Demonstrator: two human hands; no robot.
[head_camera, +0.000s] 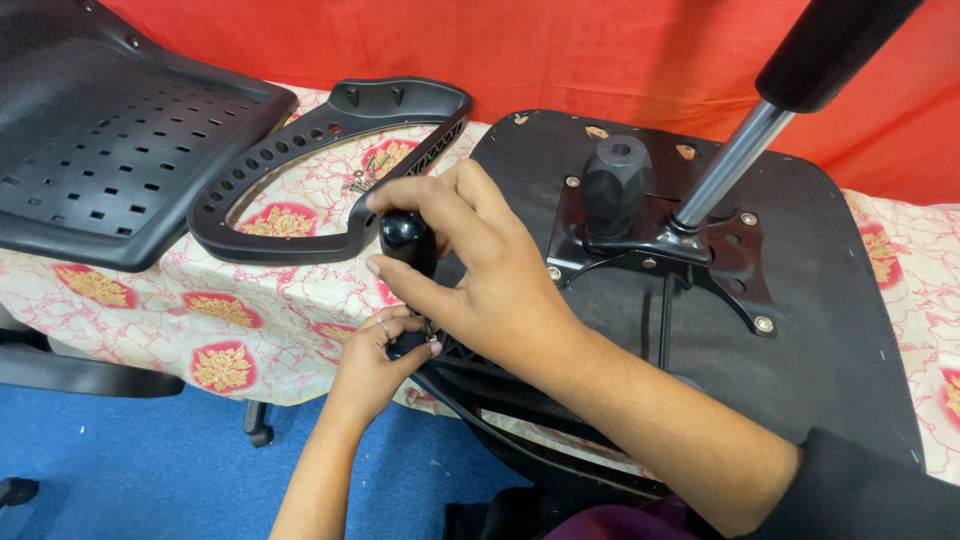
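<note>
Chair seat (820, 330) lies upside down on the table (230, 320); take it as the landmark.

- Your right hand (480, 270), at the seat's left edge, has its grip clamped on the black handle of a screwdriver (405, 240), held roughly upright.
- Your left hand (375, 365), just below that, pinches something small at the tool's tip. Probably a screw; too small to tell.
- The tip meets a black armrest (500, 400) along the seat's near-left edge.
- On the seat's middle: metal plate (660, 240) with 4 or so bolts seated, knob and lever on it. That part looks done.
- Left of the seat: a 2nd armrest (320, 165) lies loose, a few spare screws (365, 180) inside its loop. Farther left, the backrest (110, 130), unattached.

Judged: early-middle; 1 armrest in hand, the other and the backrest left.
</note>
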